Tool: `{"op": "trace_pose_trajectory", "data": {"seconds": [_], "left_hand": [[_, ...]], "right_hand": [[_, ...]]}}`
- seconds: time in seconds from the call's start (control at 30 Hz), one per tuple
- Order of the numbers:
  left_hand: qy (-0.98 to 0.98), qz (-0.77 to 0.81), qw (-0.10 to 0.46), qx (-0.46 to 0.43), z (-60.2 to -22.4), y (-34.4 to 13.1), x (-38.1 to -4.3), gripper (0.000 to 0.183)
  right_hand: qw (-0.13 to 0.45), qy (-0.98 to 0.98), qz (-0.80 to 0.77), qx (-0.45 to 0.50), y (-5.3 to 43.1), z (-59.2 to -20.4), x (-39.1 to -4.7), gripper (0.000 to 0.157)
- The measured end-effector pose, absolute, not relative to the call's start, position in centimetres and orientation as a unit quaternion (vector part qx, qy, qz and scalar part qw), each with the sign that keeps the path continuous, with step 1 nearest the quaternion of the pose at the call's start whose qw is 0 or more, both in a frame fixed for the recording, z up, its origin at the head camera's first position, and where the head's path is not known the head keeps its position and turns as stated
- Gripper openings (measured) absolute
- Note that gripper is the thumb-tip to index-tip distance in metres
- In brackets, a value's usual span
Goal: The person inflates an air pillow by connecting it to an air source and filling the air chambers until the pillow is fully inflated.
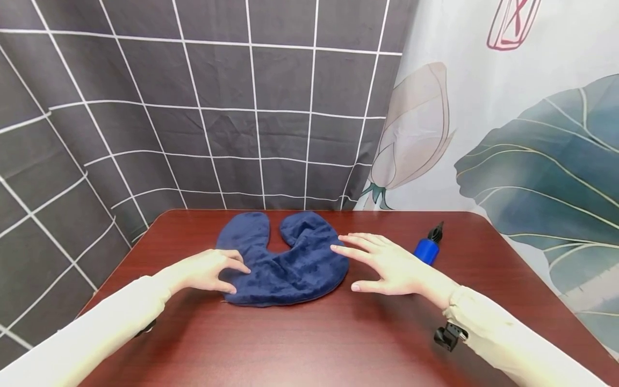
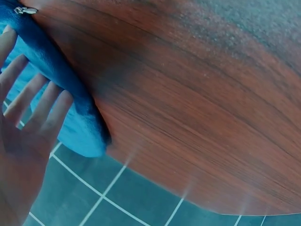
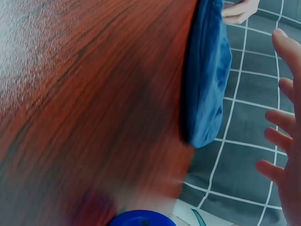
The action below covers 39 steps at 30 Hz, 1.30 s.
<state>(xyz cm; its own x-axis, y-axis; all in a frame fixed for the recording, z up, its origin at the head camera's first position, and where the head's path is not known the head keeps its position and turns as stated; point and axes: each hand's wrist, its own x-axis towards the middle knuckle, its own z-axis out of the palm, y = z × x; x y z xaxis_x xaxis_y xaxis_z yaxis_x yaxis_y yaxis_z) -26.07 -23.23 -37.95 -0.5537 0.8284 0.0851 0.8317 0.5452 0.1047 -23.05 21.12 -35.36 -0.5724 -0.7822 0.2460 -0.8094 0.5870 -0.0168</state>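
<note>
A dark blue, plush, U-shaped neck pillow (image 1: 300,269) lies fairly flat on the table, its two ends toward the back edge. A small metal zipper pull (image 2: 26,10) shows on its seam in the left wrist view. My left hand (image 1: 208,270) is over the pillow's left side, fingers spread and loosely bent, with nothing gripped. My right hand (image 1: 387,263) hovers at the pillow's right side with its fingers extended and thumb apart, fingertips right at the edge. Both palms face inward toward the pillow.
Behind my right hand lies a blue cylinder with a black tapered end (image 1: 426,250), partly hidden by the hand. The reddish-brown wooden table (image 1: 290,344) has rounded back corners. A dark grid-patterned curtain (image 1: 217,107) and a floral white one (image 1: 464,107) hang behind it.
</note>
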Motion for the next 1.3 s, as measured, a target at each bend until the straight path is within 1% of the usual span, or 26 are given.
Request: {"op": "trace_pose_trajectory", "data": {"seconds": [0.2,0.37,0.57,0.8,1.3], "left_hand": [[-0.885,-0.074,0.024,-0.46,-38.2,-22.9,-25.6,0.038],[-0.901,-0.071,0.025,-0.427,-38.3,-22.3,-24.7,0.038],[-0.918,-0.074,0.042,-0.387,-38.5,-21.7,-23.6,0.04],[-0.935,-0.102,0.033,-0.339,-38.7,-21.5,-23.0,0.04],[-0.951,-0.11,0.037,-0.287,-38.8,-20.4,-22.3,0.041]], "right_hand": [[0.124,-0.88,0.091,0.45,20.6,-35.4,-22.9,0.075],[0.119,-0.888,0.118,0.429,19.9,-35.6,-22.5,0.075],[0.115,-0.894,0.137,0.411,19.3,-36.1,-22.1,0.071],[0.108,-0.905,0.151,0.383,18.6,-36.8,-21.7,0.067],[0.051,-0.909,0.188,0.37,17.3,-37.6,-20.5,0.057]]}}
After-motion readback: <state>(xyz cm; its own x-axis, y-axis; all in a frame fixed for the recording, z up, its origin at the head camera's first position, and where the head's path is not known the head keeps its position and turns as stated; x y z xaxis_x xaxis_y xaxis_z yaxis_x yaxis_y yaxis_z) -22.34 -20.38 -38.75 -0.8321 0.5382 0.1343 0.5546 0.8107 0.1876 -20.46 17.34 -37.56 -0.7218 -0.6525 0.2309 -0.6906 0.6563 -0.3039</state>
